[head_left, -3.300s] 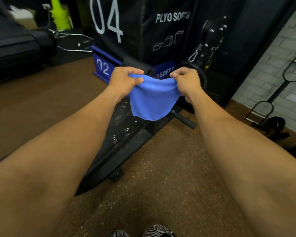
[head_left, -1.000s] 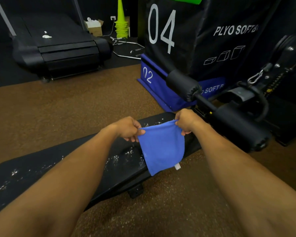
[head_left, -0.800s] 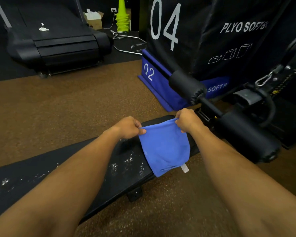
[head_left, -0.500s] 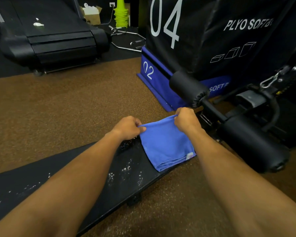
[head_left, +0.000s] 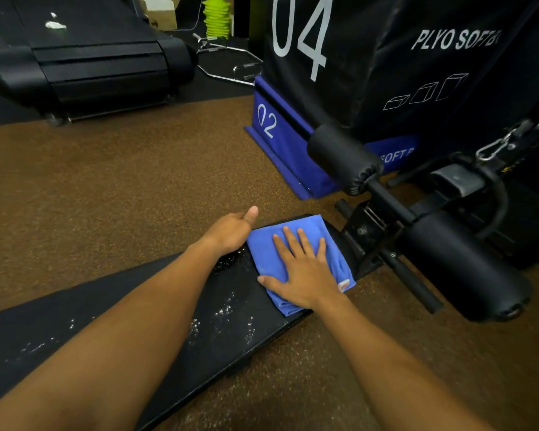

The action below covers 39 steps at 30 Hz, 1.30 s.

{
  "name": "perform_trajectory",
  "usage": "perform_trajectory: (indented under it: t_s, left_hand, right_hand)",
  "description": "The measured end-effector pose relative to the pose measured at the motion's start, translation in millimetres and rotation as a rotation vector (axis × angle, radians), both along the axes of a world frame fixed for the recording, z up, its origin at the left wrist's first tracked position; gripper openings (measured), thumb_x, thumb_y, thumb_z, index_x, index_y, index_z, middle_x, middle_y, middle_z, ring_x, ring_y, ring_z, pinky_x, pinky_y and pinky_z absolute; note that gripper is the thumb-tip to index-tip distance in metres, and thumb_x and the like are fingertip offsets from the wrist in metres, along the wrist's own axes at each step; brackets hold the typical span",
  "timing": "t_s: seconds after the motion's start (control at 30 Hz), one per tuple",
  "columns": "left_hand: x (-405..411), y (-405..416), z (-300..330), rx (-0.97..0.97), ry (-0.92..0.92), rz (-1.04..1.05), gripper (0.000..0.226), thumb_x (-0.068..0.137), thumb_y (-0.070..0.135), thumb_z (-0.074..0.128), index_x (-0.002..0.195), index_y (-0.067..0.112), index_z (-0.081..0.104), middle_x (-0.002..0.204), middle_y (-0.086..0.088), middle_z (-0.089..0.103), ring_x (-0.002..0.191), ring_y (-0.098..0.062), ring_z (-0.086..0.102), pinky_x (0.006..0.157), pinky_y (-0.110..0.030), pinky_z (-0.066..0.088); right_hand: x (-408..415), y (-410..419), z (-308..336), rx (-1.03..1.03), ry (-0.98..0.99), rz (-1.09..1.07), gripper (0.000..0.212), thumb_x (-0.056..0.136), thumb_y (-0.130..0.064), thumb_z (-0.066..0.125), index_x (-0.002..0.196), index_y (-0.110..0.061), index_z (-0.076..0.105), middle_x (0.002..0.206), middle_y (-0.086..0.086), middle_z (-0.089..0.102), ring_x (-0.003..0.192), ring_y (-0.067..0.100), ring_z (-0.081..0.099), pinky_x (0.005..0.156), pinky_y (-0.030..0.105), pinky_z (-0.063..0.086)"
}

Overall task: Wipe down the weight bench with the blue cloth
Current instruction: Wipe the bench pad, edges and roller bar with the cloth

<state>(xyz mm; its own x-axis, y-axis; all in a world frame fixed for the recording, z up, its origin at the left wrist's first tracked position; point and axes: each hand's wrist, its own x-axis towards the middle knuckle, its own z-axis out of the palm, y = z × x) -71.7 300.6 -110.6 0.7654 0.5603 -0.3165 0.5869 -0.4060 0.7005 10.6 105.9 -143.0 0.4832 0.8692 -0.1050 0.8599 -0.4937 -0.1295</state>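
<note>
Bench, a long black pad, runs from 8 o'clock up toward the centre of the view, its surface dotted with white specks from the left end to just short of the cloth. At 11 o'clock, well apart from it, sits a black treadmill, with a stack of green cones and a chrome bar handle behind it at 12 o'clock. Brown speckled floor lies between the treadmill and the bench.

Left hand sits at the far edge of the bench, just beside the cloth's left edge, thumb stretched out toward 1 o'clock; its fingers are hidden from the camera, so I cannot tell how they lie or whether they touch the cloth. Blue cloth lies folded flat on the bench's end, near the centre of the view, a small white tag at its right corner. Right hand presses flat on top of the cloth, fingers straight and slightly spread, pointing to 12 o'clock, gripping nothing.

At 1 o'clock stands a black plyo box marked 04 on a blue box marked 02. At 3 o'clock, just beyond the bench's end, two black foam rollers sit on a black frame.
</note>
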Motion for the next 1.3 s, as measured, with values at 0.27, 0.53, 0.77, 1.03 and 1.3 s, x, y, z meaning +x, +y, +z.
perform_trajectory:
  t_s: [0.27, 0.53, 0.77, 1.03, 1.3]
  left_hand:
    - [4, 7, -5, -0.017, 0.005, 0.031, 0.080, 0.097, 0.070, 0.021, 0.139, 0.014, 0.058, 0.147, -0.010, 0.054, 0.138, -0.027, 0.047, 0.115, -0.040, 0.033]
    - [1, 1, -6, 0.034, -0.028, 0.011, 0.067, 0.102, 0.061, 0.021, 0.139, 0.019, 0.058, 0.147, -0.010, 0.054, 0.138, -0.028, 0.046, 0.108, -0.035, 0.032]
    - [-2, -8, -2, 0.049, -0.006, 0.000, 0.069, 0.101, 0.063, 0.021, 0.141, 0.018, 0.055, 0.150, -0.009, 0.050, 0.139, -0.028, 0.044, 0.110, -0.038, 0.031]
    - [-8, -16, 5, 0.006, 0.044, 0.009, 0.079, 0.098, 0.070, 0.018, 0.131, 0.016, 0.065, 0.142, -0.012, 0.058, 0.133, -0.031, 0.050, 0.108, -0.042, 0.035]
    - [-12, -8, 4, -0.046, 0.082, 0.026, 0.114, 0.068, 0.095, 0.008, 0.129, 0.019, 0.066, 0.142, -0.008, 0.057, 0.132, -0.028, 0.050, 0.112, -0.047, 0.034]
  right_hand:
    - [2, 15, -1, 0.057, 0.052, -0.060, 0.060, 0.104, -0.043, 0.025, 0.159, -0.026, 0.005, 0.166, -0.007, -0.004, 0.152, 0.018, -0.010, 0.120, 0.055, -0.007]
    - [17, 47, 2, 0.042, 0.075, -0.113, 0.059, 0.104, -0.042, 0.022, 0.159, -0.024, 0.009, 0.167, -0.006, 0.002, 0.153, 0.018, -0.007, 0.119, 0.057, -0.009]
    - [33, 25, 3, 0.061, 0.112, -0.109, 0.057, 0.105, -0.039, 0.024, 0.159, -0.025, 0.009, 0.166, -0.010, 0.002, 0.152, 0.011, -0.003, 0.123, 0.045, -0.002]
    - [50, -9, 3, 0.082, 0.107, -0.296, 0.056, 0.105, -0.036, 0.023, 0.159, -0.026, 0.008, 0.166, -0.010, 0.001, 0.152, 0.011, -0.002, 0.122, 0.043, -0.002]
    - [47, -2, 1, 0.101, 0.090, -0.544, 0.058, 0.103, -0.039, 0.021, 0.158, -0.024, 0.012, 0.166, -0.009, 0.006, 0.152, 0.014, 0.002, 0.120, 0.054, 0.008]
